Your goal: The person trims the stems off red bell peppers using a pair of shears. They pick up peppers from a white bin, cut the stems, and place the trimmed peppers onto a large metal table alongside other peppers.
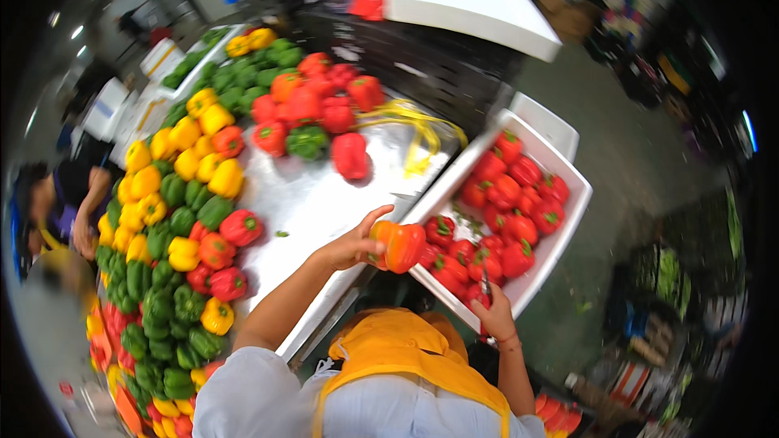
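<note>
My left hand grips an orange-red bell pepper, raised between the steel table and a white foam box. My right hand is closed on a narrow metal cutting tool with a red handle, probably shears, at the box's lower right edge. The box holds several red peppers, some with green stems. On the table, green, yellow and red peppers lie in dense groups along the left and back, with a lone red pepper nearer the middle.
A black crate stands behind the table, topped by a white lid. Yellow straps lie beside it. At the far left another person stands by the table. Crates of greens and other goods sit on the floor at right.
</note>
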{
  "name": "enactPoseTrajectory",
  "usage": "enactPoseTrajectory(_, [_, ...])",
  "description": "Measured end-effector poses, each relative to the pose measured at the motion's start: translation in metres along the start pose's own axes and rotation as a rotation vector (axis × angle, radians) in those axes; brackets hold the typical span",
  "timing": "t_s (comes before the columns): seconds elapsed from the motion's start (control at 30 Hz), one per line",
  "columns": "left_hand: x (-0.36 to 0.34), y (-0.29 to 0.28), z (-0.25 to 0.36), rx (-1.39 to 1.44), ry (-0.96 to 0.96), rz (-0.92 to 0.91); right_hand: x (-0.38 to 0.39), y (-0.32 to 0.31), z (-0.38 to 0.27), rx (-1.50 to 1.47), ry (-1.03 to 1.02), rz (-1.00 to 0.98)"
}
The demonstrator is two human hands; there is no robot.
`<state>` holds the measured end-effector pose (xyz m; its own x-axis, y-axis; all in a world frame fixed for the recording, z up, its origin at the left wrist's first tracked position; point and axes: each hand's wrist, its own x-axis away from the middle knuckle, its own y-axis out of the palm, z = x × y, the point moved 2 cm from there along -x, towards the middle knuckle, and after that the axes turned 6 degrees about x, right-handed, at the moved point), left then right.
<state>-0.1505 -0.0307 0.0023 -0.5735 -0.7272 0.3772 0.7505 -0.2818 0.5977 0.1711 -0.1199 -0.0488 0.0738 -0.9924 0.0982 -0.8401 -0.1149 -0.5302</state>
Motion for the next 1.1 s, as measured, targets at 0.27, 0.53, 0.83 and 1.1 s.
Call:
enactPoseTrajectory(0.27, [0.219, -0.1, 0.085, 0.868, 0.687, 0.216, -0.012, 0.05, 0.047, -0.03, 0.245, -0.103])
enactPoseTrajectory(0.53, [0.517, -0.214, 0.121, 0.735, 1.397, 0.718, -0.006, 0.07, -0.01, 0.402, 0.17, -0.071])
enactPoseTrajectory(0.83, [0.719, -0.365, 0.086, 0.766, 1.551, 2.05, -0.024, 0.079, 0.05, 0.595, 0.175, -0.008])
enactPoseTrajectory(1.1, [0.742, -0.432, 0.024, 0.184, 0.223, 2.861, -0.018, 0.092, 0.005, 0.751, 0.441, 0.072])
